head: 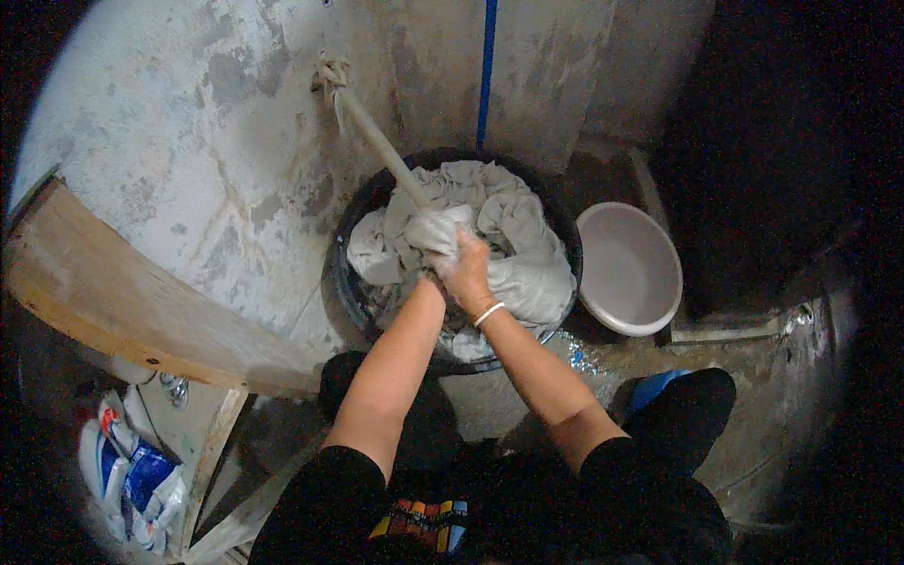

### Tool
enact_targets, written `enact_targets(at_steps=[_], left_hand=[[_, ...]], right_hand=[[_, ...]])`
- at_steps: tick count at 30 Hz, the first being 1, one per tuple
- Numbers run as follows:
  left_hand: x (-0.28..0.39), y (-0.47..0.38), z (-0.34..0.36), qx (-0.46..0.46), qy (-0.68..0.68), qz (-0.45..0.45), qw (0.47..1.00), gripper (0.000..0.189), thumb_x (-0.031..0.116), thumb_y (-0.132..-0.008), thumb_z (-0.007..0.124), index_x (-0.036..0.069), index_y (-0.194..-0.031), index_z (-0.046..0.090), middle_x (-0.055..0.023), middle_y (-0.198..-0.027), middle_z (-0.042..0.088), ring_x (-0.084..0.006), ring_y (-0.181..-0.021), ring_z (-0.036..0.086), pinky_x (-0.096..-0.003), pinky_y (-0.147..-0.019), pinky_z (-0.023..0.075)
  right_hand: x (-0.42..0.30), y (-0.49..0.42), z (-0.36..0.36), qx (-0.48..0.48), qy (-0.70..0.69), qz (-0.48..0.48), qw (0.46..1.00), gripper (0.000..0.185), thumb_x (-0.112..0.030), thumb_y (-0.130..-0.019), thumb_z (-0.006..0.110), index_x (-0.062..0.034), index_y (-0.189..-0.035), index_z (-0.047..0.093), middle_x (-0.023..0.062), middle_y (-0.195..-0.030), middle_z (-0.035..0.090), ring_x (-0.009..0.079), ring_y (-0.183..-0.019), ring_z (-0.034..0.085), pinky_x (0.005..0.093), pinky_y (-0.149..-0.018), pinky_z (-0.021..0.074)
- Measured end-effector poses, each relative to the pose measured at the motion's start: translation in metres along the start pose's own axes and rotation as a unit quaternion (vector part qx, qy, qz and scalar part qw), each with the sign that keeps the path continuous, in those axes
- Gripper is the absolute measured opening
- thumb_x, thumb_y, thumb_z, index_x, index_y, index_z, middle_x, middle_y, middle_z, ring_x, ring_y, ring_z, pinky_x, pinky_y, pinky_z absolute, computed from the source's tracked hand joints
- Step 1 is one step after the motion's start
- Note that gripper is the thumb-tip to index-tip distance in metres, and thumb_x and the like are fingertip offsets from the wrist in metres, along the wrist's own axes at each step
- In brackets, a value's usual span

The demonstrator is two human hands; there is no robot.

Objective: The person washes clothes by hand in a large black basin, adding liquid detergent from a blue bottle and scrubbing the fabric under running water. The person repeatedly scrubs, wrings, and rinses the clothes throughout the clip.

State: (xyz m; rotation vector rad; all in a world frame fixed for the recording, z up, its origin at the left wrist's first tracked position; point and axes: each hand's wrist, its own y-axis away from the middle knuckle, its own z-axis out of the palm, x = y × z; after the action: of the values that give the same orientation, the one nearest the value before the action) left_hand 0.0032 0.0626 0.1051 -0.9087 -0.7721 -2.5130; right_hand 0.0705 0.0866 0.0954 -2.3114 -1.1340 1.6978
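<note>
A round black tub [341, 282] stands before me, heaped with wet, pale grey cloth [526, 282]. My right hand [466, 268], below which a white band circles the wrist, grips a bunched part of the cloth over the middle of the tub. Close beside it, my left hand [432, 274] is mostly hidden by the right hand and the cloth, so its fingers cannot be made out. From the bunch a pale, rod-like length [381, 145] slants up to a knotted cloth tie [330, 76] at the wall; whether it is twisted cloth or a pipe is unclear.
An off-white plastic basin [632, 268] stands right of the tub. Behind rises a stained wall [247, 141] with a blue vertical line [486, 70]. At left are a wooden-edged ledge [141, 296] and blue-and-white plastic packets [145, 473]. The concrete floor [748, 395] looks wet near the tub.
</note>
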Motion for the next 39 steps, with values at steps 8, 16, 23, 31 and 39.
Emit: enact_targets(at_steps=[8, 16, 23, 31, 39], left_hand=[[-0.028, -0.025, -0.006, -0.141, 0.001, -0.003, 0.99, 0.026, 0.027, -0.097, 0.045, 0.008, -0.11, 0.056, -0.0041, -0.105, 0.059, -0.019, -0.095, 0.057, -0.0317, -0.083, 0.0479], [-0.021, -0.022, -0.023, 0.059, -0.128, -0.038, 0.989, 0.027, 0.038, -0.092, 0.054, 0.013, -0.101, 0.06, -0.0015, -0.08, 0.056, -0.015, -0.068, 0.051, -0.0291, -0.058, 0.0443], [-0.037, -0.035, -0.033, -0.1, 0.08, -0.005, 0.992, 0.049, 0.044, -0.096, 0.04, 0.006, -0.126, 0.051, -0.0097, -0.115, 0.057, -0.0227, -0.103, 0.053, -0.0342, -0.089, 0.0434], [0.012, -0.003, 0.01, -0.107, -0.579, 0.019, 0.808, 0.075, 0.06, -0.083, 0.055, -0.001, -0.126, 0.051, -0.0118, -0.119, 0.058, -0.023, -0.109, 0.052, -0.032, -0.095, 0.0381], [0.086, 0.012, 0.01, -0.035, -0.303, 0.507, 0.806, 0.043, 0.025, -0.079, 0.07, 0.005, -0.113, 0.055, -0.0095, -0.11, 0.058, -0.0232, -0.094, 0.058, -0.0342, -0.084, 0.0477]], right_hand=[[0.047, -0.029, -0.01, 0.087, 0.13, 0.063, 0.986, 0.066, -0.05, -0.079, 0.064, 0.0022, -0.118, 0.054, 0.0256, -0.085, 0.063, 0.0434, -0.083, 0.06, 0.0506, -0.073, 0.0475], [0.06, -0.021, 0.002, 0.021, -0.033, -0.019, 0.999, 0.037, -0.007, -0.071, 0.059, 0.0013, -0.107, 0.059, 0.0235, -0.083, 0.061, 0.0418, -0.077, 0.057, 0.0476, -0.073, 0.0459], [0.069, -0.015, 0.005, -0.075, 0.152, 0.004, 0.986, 0.032, 0.002, -0.066, 0.058, 0.0075, -0.096, 0.052, 0.0303, -0.094, 0.054, 0.0471, -0.099, 0.048, 0.0512, -0.089, 0.0373], [0.067, -0.071, -0.042, -0.025, -0.064, 0.099, 0.993, 0.044, -0.035, -0.088, 0.051, 0.0034, -0.108, 0.057, 0.0233, -0.112, 0.058, 0.037, -0.109, 0.052, 0.0423, -0.096, 0.0377], [0.072, 0.001, -0.089, -0.269, -0.009, 0.171, 0.948, 0.066, -0.035, -0.084, 0.059, -0.0016, -0.137, 0.038, 0.0195, -0.125, 0.055, 0.0269, -0.122, 0.047, 0.0335, -0.104, 0.0341]])
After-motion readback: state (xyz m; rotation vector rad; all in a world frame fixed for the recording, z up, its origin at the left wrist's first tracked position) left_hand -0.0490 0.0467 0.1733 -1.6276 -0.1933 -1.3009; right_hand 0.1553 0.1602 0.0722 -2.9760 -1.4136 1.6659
